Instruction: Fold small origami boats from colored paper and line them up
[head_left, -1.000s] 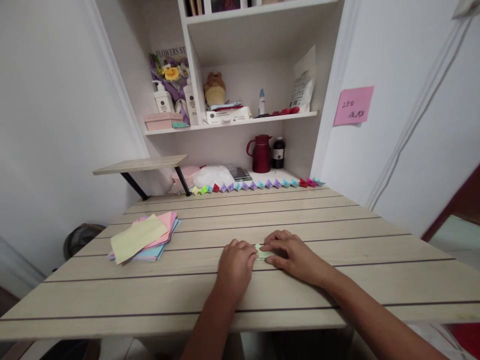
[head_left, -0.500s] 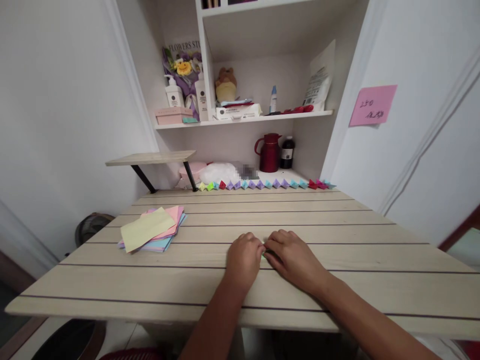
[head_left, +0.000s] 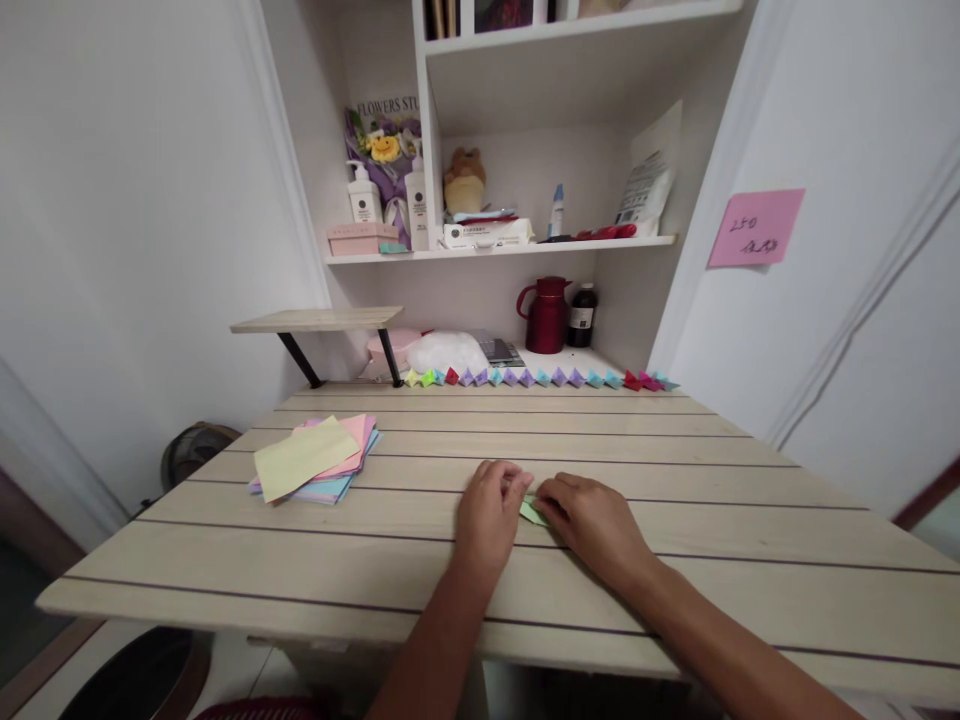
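Observation:
A small piece of folded green paper [head_left: 532,512] lies low over the table between my two hands. My right hand [head_left: 592,515] pinches its right side between thumb and fingers. Just left of the paper is my left hand [head_left: 487,510], its fingers loosely bent and its thumb apart from them, with nothing seen in it. Part of the paper is hidden under the right fingers. To the left on the table rests a loose stack of coloured paper sheets [head_left: 307,458], a pale yellow one on top.
Along the table's back edge runs a row of small folded paper pieces [head_left: 526,378] in several colours. A small raised wooden shelf [head_left: 319,320] stands at the back left. Behind are a red jug [head_left: 546,318], a dark bottle [head_left: 582,316] and white shelving [head_left: 510,250].
My hands have moved slightly apart, and more of the green paper shows between them. My left thumb has lifted away from it. The view has shifted a little.

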